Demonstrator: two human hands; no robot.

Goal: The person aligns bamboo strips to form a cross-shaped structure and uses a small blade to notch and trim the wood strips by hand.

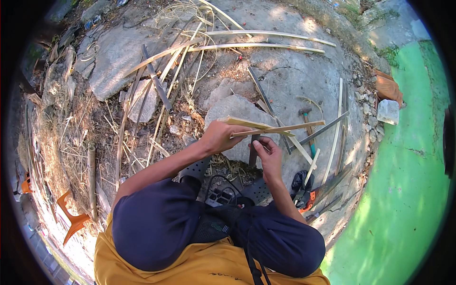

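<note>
My left hand is closed round the near ends of pale split bamboo strips, which cross each other and point to the right. Below the crossing, a dark flat strip stands nearly upright. My right hand pinches this strip between thumb and fingers; whether it is bamboo or a blade I cannot tell. Under both hands lies a flat grey stone. Just right of them, a hammer with a teal grip rests on the ground, close to a dark strip.
Bamboo strips and thin shavings lie scattered ahead. A saw with an orange handle is at my right knee. Farther right are a white block, a brick and green pavement. An orange chair stands left.
</note>
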